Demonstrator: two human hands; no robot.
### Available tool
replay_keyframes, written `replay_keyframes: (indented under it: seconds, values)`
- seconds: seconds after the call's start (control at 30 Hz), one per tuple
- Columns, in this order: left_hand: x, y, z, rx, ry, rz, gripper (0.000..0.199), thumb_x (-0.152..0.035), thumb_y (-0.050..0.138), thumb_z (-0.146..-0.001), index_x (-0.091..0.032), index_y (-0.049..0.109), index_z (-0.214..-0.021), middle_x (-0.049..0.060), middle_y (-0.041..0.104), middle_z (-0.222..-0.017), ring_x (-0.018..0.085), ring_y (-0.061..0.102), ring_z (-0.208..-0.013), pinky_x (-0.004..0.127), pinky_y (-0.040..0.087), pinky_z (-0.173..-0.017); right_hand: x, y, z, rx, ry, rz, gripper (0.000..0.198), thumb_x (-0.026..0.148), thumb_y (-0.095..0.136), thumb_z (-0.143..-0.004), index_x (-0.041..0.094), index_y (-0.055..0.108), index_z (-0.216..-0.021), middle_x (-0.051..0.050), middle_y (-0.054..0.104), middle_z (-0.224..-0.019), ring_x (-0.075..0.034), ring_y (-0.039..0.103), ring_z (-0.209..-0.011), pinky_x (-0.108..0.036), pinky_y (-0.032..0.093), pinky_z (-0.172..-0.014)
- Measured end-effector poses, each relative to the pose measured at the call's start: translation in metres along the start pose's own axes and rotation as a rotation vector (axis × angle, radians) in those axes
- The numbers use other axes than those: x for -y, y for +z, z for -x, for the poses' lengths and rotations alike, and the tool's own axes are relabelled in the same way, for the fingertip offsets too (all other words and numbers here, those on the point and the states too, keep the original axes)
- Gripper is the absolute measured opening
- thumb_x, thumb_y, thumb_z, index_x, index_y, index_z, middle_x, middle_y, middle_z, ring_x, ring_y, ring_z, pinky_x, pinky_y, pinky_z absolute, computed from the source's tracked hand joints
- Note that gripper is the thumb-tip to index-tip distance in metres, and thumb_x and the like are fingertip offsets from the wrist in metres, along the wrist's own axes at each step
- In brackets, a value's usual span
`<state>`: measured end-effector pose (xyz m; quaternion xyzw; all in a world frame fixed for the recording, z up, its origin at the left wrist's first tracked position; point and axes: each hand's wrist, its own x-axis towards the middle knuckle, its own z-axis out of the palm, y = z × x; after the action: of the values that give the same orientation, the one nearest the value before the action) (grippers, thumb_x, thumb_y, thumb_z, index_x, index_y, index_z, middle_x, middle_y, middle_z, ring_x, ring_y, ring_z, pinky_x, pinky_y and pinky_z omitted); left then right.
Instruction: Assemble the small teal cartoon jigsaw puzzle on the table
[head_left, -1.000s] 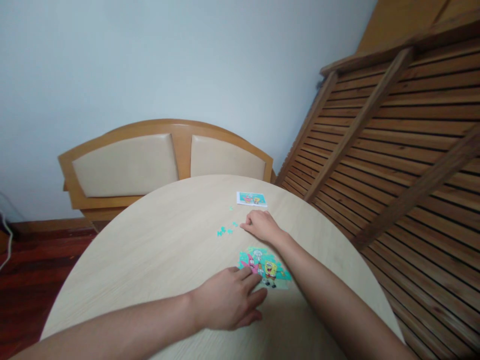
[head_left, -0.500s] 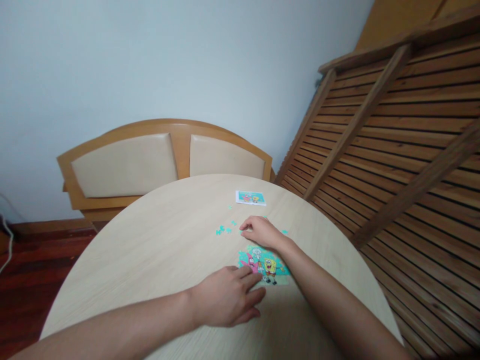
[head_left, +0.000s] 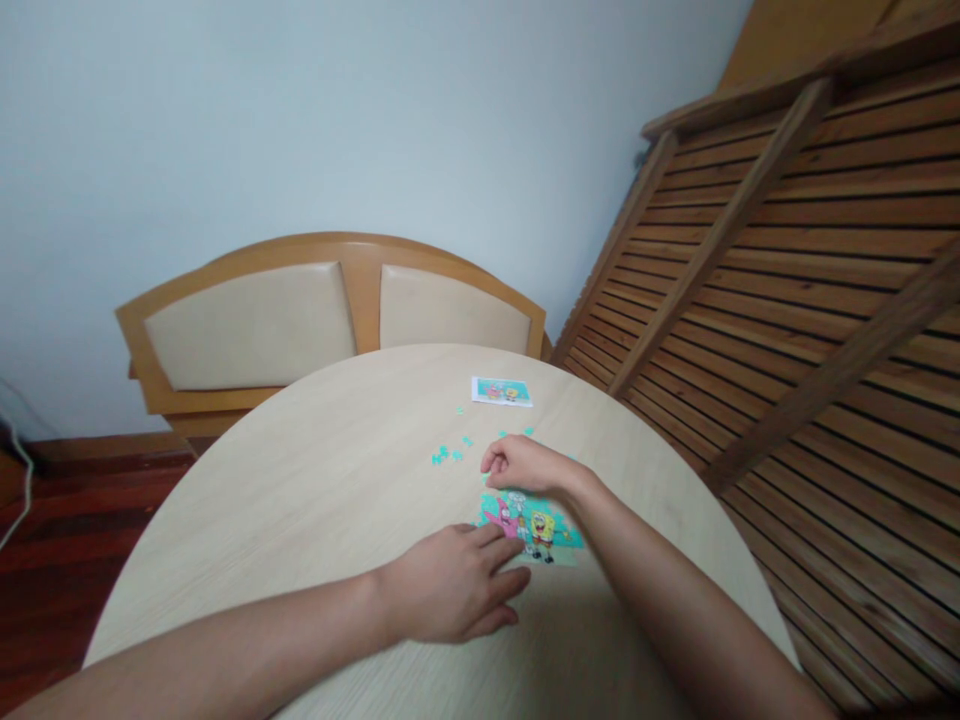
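Note:
A partly assembled jigsaw puzzle (head_left: 544, 530) with yellow and pink cartoon figures on turquoise lies on the table. My left hand (head_left: 457, 580) rests at its lower left side, fingers spread, fingertips over the puzzle's edge. My right hand (head_left: 525, 465) is curled just above the puzzle's upper left corner, thumb and fingertips drawn together. A small green puzzle piece (head_left: 486, 480) shows at these fingertips; part of it is hidden. My right wrist and forearm cover the puzzle's right side.
Loose turquoise puzzle pieces (head_left: 445, 454) lie to the left, beyond the puzzle, with others past my right hand. A picture card (head_left: 502, 391) of the same scene lies farther back on the round table (head_left: 315, 480). A headboard (head_left: 360, 290) and a slatted wooden frame (head_left: 720, 270) stand around it.
My right hand has come slightly nearer the puzzle's upper left corner, its fingers closing together. Pieces behind it are now uncovered. My left hand has barely moved.

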<state>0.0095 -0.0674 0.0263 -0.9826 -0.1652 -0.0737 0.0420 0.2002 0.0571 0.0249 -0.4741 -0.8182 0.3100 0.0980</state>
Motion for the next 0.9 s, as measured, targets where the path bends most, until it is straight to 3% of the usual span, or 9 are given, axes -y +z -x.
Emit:
replay_keyframes:
  seconds: [0.17,0.47,0.9]
  values:
    - [0.000,-0.001,0.000,-0.003,-0.003,0.006,0.034,-0.044,0.048,-0.101,-0.018,0.056,-0.121,0.011,0.059,-0.128,0.026,0.058,-0.107,0.036,0.053,-0.084,0.009,-0.004,0.005,0.010,0.014,0.086,0.027,0.015,0.072,-0.064,0.014,0.073,-0.091,-0.002,0.073,-0.082,-0.014,0.064,-0.072,-0.019,0.043,-0.059]
    - [0.001,0.001,0.001,-0.023,0.001,0.010,0.033,-0.043,0.049,-0.100,-0.019,0.056,-0.121,0.011,0.058,-0.128,0.025,0.058,-0.107,0.036,0.053,-0.083,0.010,-0.003,0.005,0.140,-0.040,-0.246,0.019,0.018,0.068,-0.073,0.012,0.071,-0.090,-0.001,0.070,-0.071,-0.012,0.062,-0.063,-0.019,0.044,-0.056]
    - [0.001,0.000,0.000,-0.013,0.002,0.007,0.032,-0.043,0.050,-0.100,-0.019,0.057,-0.119,0.010,0.059,-0.125,0.025,0.058,-0.105,0.036,0.053,-0.083,0.010,0.000,0.004,0.050,-0.033,-0.108,0.016,0.020,0.073,-0.068,0.013,0.076,-0.081,-0.002,0.073,-0.070,-0.014,0.064,-0.065,-0.021,0.044,-0.059]
